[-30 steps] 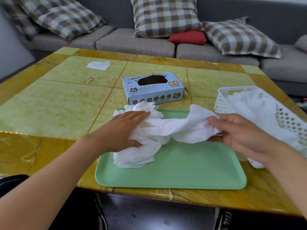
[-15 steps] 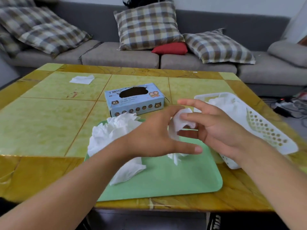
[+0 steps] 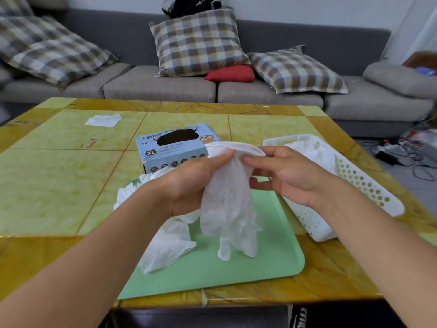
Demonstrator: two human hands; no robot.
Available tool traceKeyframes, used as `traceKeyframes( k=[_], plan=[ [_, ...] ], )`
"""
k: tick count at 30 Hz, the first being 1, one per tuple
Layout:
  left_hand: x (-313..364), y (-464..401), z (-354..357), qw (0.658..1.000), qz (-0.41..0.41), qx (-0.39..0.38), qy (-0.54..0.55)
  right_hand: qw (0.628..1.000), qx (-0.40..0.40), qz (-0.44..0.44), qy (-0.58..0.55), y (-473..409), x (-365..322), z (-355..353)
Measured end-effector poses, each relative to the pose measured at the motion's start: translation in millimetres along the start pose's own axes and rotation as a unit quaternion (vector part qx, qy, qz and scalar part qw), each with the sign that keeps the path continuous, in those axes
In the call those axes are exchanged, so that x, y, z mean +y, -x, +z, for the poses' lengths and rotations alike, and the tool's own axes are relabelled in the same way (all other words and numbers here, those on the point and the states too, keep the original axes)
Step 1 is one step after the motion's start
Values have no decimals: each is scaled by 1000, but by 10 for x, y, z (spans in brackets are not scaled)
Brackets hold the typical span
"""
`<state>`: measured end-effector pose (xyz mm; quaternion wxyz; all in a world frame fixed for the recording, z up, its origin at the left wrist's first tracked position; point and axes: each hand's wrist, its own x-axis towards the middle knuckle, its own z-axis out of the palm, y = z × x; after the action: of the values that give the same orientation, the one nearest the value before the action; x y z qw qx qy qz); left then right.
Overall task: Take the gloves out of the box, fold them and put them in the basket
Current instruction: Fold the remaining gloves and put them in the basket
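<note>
We pinch glove (image 3: 228, 200) cuff between left hand (image 3: 189, 183) and right hand (image 3: 287, 175) fingertips; glove dangles below them over tray (image 3: 272, 263); basket (image 3: 369, 185) beside right fingers.

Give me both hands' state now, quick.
Left hand: closed, pinching the cuff of the hanging white glove.
Right hand: closed, pinching the same cuff.

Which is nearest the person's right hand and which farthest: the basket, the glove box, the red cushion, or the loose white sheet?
Measured from the right hand in the head view:
1. Basket, just to its right, almost touching.
2. Glove box, to its left, behind the tray.
3. Red cushion, beyond the table on the sofa.
4. White sheet, at the table's far left corner; close to the cushion in rank.
</note>
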<state>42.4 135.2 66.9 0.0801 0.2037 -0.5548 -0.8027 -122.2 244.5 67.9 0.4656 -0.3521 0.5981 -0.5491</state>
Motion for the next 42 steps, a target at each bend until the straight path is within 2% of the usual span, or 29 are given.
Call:
traceKeyframes(
  k=[3, 4, 6, 7, 8, 10, 12, 14, 17, 18, 19, 22, 23, 24, 27, 29, 31, 33, 35, 36, 37, 38, 40, 41, 42],
  plan=[
    [85, -94, -145, 980, 57, 90, -166, 1000, 7, 3, -12, -131, -73, -24],
    [156, -148, -183, 954, 93, 128, -256, 1000, 14, -5, -6, -180, -141, -27],
    [340, -245, -207, 860, 200, 223, -413, 995, 58, -75, 43, -294, -329, -36],
    [460, -279, -195, 814, 261, 257, -452, 985, 82, -134, 74, -345, -452, -44],
    [588, -294, -174, 784, 316, 265, -463, 969, 99, -201, 100, -378, -578, -55],
    [764, -341, -161, 766, 402, 241, -441, 934, 102, -312, 141, -377, -780, -90],
    [772, -309, -154, 762, 432, 208, -435, 912, 92, -358, 179, -291, -793, -132],
    [580, -255, -196, 773, 413, 168, -451, 910, 73, -343, 223, -189, -588, -175],
    [48, -167, -351, 795, 325, 89, -505, 913, 29, -243, 325, -43, -24, -246],
    [-194, -160, -437, 797, 283, 57, -530, 904, 4, -201, 377, 26, 202, -268],
    [-371, -155, -514, 794, 242, 21, -558, 881, -32, -171, 441, 77, 364, -290],
    [-810, -97, -596, 772, 158, -75, -611, 763, -162, -108, 616, 232, 739, -253],
    [-882, -69, -577, 762, 153, -95, -621, 737, -189, -97, 642, 276, 787, -222],
    [-894, -49, -555, 757, 153, -108, -626, 726, -202, -91, 652, 306, 772, -192],
    [-826, -3, -507, 763, 133, -136, -618, 728, -234, -23, 644, 323, 617, -128],
    [-706, 25, -491, 769, 120, -146, -611, 761, -239, 41, 602, 256, 492, -89],
    [-521, 59, -526, 784, 126, -123, -596, 776, -193, 10, 601, 147, 388, -14],
    [-307, 131, -708, 786, 164, -36, -596, 774, -129, -93, 613, -6, 325, 190],
    [-142, 235, -943, 749, 203, 71, -627, 818, -108, -175, 537, -112, 312, 523],
    [-111, 305, -1065, 730, 211, 113, -640, 838, -127, -196, 494, -143, 331, 718],
    [-110, 402, -1197, 724, 209, 144, -642, 842, -153, -206, 475, -171, 388, 923],
    [-133, 497, -1297, 732, 200, 159, -632, 820, -176, -218, 499, -194, 472, 1101],
    [-204, 642, -1423, 758, 167, 158, -610, 719, -203, -246, 617, -234, 662, 1340],
    [-242, 710, -1485, 765, 140, 149, -611, 683, -209, -244, 656, -261, 749, 1414],
    [-268, 734, -1510, 768, 114, 131, -617, 676, -217, -235, 664, -272, 802, 1404]
  ],
)
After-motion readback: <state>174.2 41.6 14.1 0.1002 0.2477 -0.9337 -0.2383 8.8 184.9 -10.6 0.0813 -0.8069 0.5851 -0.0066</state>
